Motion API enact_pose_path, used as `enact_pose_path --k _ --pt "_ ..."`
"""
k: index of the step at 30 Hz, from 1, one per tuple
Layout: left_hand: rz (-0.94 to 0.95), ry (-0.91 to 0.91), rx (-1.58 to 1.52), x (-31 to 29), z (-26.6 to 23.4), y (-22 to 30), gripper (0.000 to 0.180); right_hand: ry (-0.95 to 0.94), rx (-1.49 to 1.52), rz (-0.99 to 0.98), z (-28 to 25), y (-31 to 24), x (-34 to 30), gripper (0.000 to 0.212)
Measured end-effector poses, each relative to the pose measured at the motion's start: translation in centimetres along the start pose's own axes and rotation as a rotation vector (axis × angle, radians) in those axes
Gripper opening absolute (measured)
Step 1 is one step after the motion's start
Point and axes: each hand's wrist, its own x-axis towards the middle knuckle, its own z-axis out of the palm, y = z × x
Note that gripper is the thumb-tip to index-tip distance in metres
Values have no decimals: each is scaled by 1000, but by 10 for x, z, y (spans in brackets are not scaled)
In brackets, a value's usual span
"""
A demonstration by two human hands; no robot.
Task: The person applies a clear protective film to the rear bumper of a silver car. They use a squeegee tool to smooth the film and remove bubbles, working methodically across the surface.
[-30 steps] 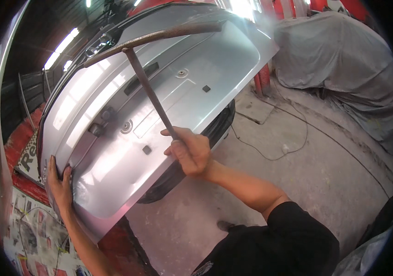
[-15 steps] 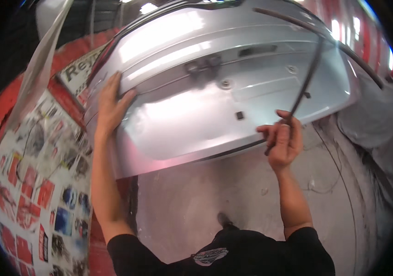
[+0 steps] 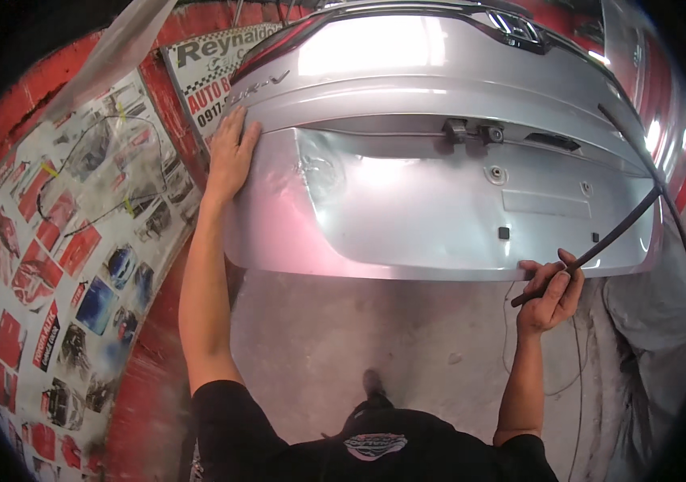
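Observation:
A silver car tailgate point(image 3: 439, 201) fills the upper middle of the view, with a dented, uneven patch point(image 3: 323, 175) on its left part. My left hand point(image 3: 231, 153) lies flat on its left edge, fingers stretched out and holding nothing. My right hand point(image 3: 553, 293), near the tailgate's lower edge, grips a long dark rod point(image 3: 620, 234) close to its near end. The rod slants up to the right and meets a slightly curved crosspiece point(image 3: 676, 225) at its far end, giving a T shape. Whether the rod touches the panel I cannot tell.
A large printed poster point(image 3: 78, 265) lines the red wall point(image 3: 146, 402) on the left, with a signboard point(image 3: 202, 72) behind it. Grey sheeting point(image 3: 656, 313) hangs at the right. A thin cable point(image 3: 579, 386) runs along the concrete floor point(image 3: 415, 337).
The view has turned, so the tailgate sits further right and more level. The rod has swung from steep to a lower slant rightward, and its near end now sticks out past my right hand.

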Motion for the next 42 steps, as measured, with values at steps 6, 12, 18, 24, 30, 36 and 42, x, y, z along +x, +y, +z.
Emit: enact_pose_path --k 6,12,18,24,30,36,42 --pt "-2 36 -25 -7 4 0 61 -10 -7 34 -2 -1 -2 34" --pt "42 34 -51 -16 8 -7 60 -24 -7 74 -6 0 -3 35" --pt "-68 46 -7 -26 13 3 66 -13 -77 112 -4 -3 -5 37" --pt "-97 71 138 -43 11 36 70 10 -77 116 0 -4 -4 37" --pt "-62 -12 253 -73 16 87 68 -13 -66 96 -1 0 -5 36" --pt "44 -31 265 -90 19 125 64 -40 -36 87 -3 0 -4 36" --pt "25 -11 301 -90 21 148 61 -50 -34 88 -4 4 -7 36"
